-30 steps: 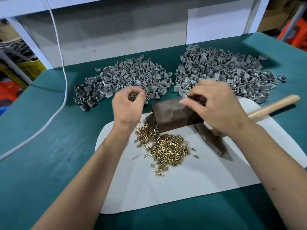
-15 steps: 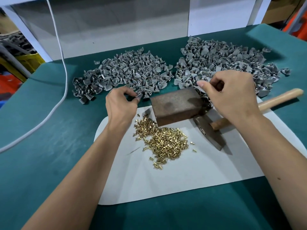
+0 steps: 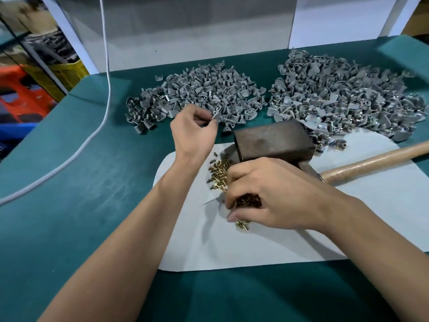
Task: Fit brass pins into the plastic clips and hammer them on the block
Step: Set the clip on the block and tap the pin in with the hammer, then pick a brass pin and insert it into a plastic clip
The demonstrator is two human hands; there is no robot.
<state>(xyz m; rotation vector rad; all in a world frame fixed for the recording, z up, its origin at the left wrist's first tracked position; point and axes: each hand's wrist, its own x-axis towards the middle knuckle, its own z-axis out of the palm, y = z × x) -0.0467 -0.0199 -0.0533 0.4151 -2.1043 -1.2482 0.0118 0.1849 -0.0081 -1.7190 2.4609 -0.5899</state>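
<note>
**Both hands at work over pins and clips**

In the head view, we saw the left hand near the middle of the green table, at the near edge of the left pile of grey plastic clips, with its thumb and fingertips pinching a single clip. The right hand lay over the heap of brass pins on the white sheet toward the table's near edge; its fingers were curled down around a clutch of pins, and a few more pins showed just below its thumb. The rusty metal block stood at the sheet's far edge, between the two hands and just beyond the right one. Behind the right hand we made out the hammer, lying on the sheet with its head beside the block and its wooden handle pointing to the table's right edge. A second, larger pile of clips spread toward the far right corner, spilling against the block. A white cable hung down over the table's left side and trailed toward the left edge.
</note>
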